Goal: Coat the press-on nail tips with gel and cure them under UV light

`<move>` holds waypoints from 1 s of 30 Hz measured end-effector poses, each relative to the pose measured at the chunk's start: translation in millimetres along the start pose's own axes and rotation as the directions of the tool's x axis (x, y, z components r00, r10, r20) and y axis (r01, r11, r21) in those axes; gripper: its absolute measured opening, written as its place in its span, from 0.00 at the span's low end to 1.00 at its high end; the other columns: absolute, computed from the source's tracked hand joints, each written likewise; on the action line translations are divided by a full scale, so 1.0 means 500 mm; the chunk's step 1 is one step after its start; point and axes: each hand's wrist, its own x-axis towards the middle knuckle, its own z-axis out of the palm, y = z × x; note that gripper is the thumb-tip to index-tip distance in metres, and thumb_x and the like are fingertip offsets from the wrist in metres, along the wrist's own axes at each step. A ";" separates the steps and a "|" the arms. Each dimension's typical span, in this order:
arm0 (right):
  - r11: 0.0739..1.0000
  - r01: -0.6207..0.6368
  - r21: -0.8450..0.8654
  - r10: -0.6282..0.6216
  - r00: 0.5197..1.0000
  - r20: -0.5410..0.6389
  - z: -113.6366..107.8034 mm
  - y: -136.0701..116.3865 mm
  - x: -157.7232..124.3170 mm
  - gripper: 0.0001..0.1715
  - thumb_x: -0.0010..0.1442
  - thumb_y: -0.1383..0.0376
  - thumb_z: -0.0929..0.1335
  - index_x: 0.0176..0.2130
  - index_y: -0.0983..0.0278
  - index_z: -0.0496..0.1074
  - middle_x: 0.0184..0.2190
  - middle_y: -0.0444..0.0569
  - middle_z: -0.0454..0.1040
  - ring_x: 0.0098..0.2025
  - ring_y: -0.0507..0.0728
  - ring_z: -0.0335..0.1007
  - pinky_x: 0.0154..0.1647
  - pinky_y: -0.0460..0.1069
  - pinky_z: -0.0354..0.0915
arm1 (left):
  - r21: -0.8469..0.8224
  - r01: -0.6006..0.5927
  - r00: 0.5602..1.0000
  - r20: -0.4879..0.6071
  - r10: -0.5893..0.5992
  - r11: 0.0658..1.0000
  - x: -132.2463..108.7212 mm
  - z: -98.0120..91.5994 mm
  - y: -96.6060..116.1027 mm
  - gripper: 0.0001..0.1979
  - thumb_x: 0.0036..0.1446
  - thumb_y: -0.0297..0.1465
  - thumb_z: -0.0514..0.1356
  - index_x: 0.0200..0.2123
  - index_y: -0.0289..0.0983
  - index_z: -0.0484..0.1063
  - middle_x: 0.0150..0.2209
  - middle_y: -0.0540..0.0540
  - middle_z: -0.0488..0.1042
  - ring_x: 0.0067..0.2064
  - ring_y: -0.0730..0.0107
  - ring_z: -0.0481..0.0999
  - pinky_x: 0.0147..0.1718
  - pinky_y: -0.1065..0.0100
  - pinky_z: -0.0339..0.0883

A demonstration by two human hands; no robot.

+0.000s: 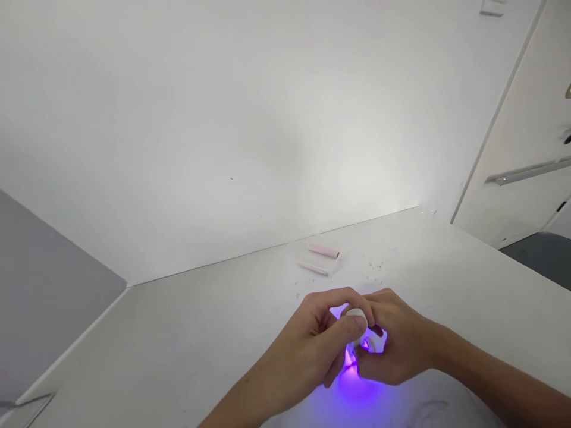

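My left hand [319, 342] is closed on a small white rounded device [357, 317], with the thumb on its top. Purple light shines below the device onto the white table [214, 315] and between the fingers. My right hand [392, 339] is closed beside it, its fingers bent close to the device and the lit spot. Whatever its fingertips hold is too small and too hidden to name.
Beyond the hands lie a pink tube [323, 251] and a thin pink stick [313, 269], with small dark specks scattered near them. A white wall [200, 131] rises behind the table. A metal bar handle [530, 172] is at the right.
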 end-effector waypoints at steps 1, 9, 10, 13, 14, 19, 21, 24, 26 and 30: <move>1.000 -0.005 -0.005 0.005 1.000 0.004 0.002 0.003 -0.001 0.10 0.42 0.73 0.63 0.24 0.60 0.57 0.20 0.36 0.64 0.21 0.49 0.57 0.24 0.43 0.58 | -0.005 0.013 1.000 -0.006 -0.013 1.000 0.000 0.001 -0.001 0.09 0.64 0.32 0.54 0.33 0.37 0.70 0.13 0.58 0.56 0.16 0.79 0.51 0.19 0.73 0.49; 0.999 0.008 -0.052 -0.009 1.000 -0.018 0.002 0.007 0.001 0.12 0.41 0.72 0.63 0.24 0.59 0.53 0.18 0.35 0.57 0.21 0.49 0.53 0.24 0.44 0.54 | 0.015 0.023 0.999 -0.044 -0.023 1.000 -0.003 0.002 -0.008 0.10 0.63 0.31 0.51 0.34 0.37 0.71 0.13 0.57 0.52 0.19 0.76 0.49 0.21 0.72 0.49; 0.999 0.013 -0.052 -0.014 1.000 -0.019 0.001 0.006 0.001 0.11 0.42 0.72 0.62 0.25 0.59 0.54 0.19 0.35 0.58 0.21 0.49 0.53 0.24 0.44 0.55 | -0.004 0.018 0.999 -0.043 -0.018 1.000 -0.003 0.001 -0.009 0.11 0.63 0.32 0.50 0.34 0.37 0.71 0.13 0.57 0.53 0.18 0.75 0.50 0.21 0.71 0.50; 0.999 0.028 -0.046 -0.029 0.999 -0.016 0.001 0.004 0.002 0.09 0.41 0.72 0.62 0.25 0.60 0.59 0.19 0.35 0.61 0.21 0.49 0.56 0.25 0.44 0.57 | -0.032 -0.001 0.999 -0.032 -0.001 0.999 -0.002 -0.002 -0.010 0.15 0.63 0.34 0.47 0.34 0.36 0.72 0.12 0.55 0.54 0.17 0.74 0.51 0.22 0.70 0.52; 0.999 0.032 -0.041 -0.032 0.999 -0.013 0.001 0.004 0.002 0.09 0.41 0.72 0.62 0.26 0.60 0.60 0.19 0.35 0.63 0.21 0.49 0.57 0.25 0.44 0.57 | -0.026 -0.005 1.000 -0.030 0.004 1.000 -0.002 -0.003 -0.010 0.16 0.63 0.34 0.47 0.34 0.36 0.72 0.12 0.55 0.54 0.17 0.74 0.51 0.22 0.69 0.53; 0.996 0.056 -0.063 -0.058 0.998 -0.030 0.007 0.010 0.002 0.08 0.41 0.72 0.62 0.26 0.60 0.62 0.19 0.35 0.63 0.21 0.49 0.57 0.25 0.44 0.58 | -0.002 0.002 0.999 -0.032 -0.002 1.000 0.000 -0.004 -0.009 0.16 0.63 0.34 0.46 0.33 0.37 0.72 0.11 0.55 0.53 0.17 0.74 0.51 0.25 0.68 0.56; 0.995 0.058 -0.081 -0.062 0.997 -0.042 0.008 0.013 0.002 0.07 0.41 0.71 0.62 0.24 0.60 0.60 0.18 0.35 0.61 0.21 0.49 0.56 0.24 0.44 0.57 | -0.016 0.004 1.000 -0.019 -0.005 1.000 0.000 -0.005 -0.009 0.15 0.62 0.32 0.46 0.33 0.37 0.71 0.11 0.55 0.53 0.17 0.74 0.50 0.24 0.68 0.55; 0.996 0.049 -0.073 -0.052 0.998 -0.043 0.009 0.013 0.002 0.07 0.41 0.72 0.62 0.24 0.60 0.60 0.18 0.35 0.63 0.21 0.49 0.58 0.24 0.44 0.57 | -0.030 0.011 1.000 0.000 -0.011 0.999 -0.002 -0.008 -0.011 0.12 0.61 0.31 0.48 0.33 0.37 0.71 0.11 0.56 0.52 0.17 0.75 0.49 0.21 0.71 0.51; 0.997 0.052 -0.051 -0.054 0.998 -0.040 0.009 0.013 0.002 0.07 0.41 0.73 0.63 0.24 0.60 0.63 0.18 0.36 0.66 0.21 0.49 0.61 0.25 0.44 0.59 | -0.018 0.013 1.000 0.004 -0.013 1.000 -0.002 -0.009 -0.014 0.11 0.61 0.31 0.50 0.34 0.37 0.72 0.12 0.57 0.53 0.17 0.76 0.49 0.21 0.71 0.50; 0.998 0.065 -0.024 -0.066 0.996 -0.057 0.010 0.011 0.003 0.09 0.41 0.74 0.63 0.24 0.61 0.67 0.19 0.36 0.70 0.20 0.49 0.61 0.25 0.44 0.60 | -0.002 0.014 1.000 -0.002 -0.014 1.000 0.002 -0.009 -0.016 0.10 0.62 0.32 0.52 0.34 0.37 0.73 0.12 0.57 0.53 0.17 0.76 0.51 0.21 0.71 0.52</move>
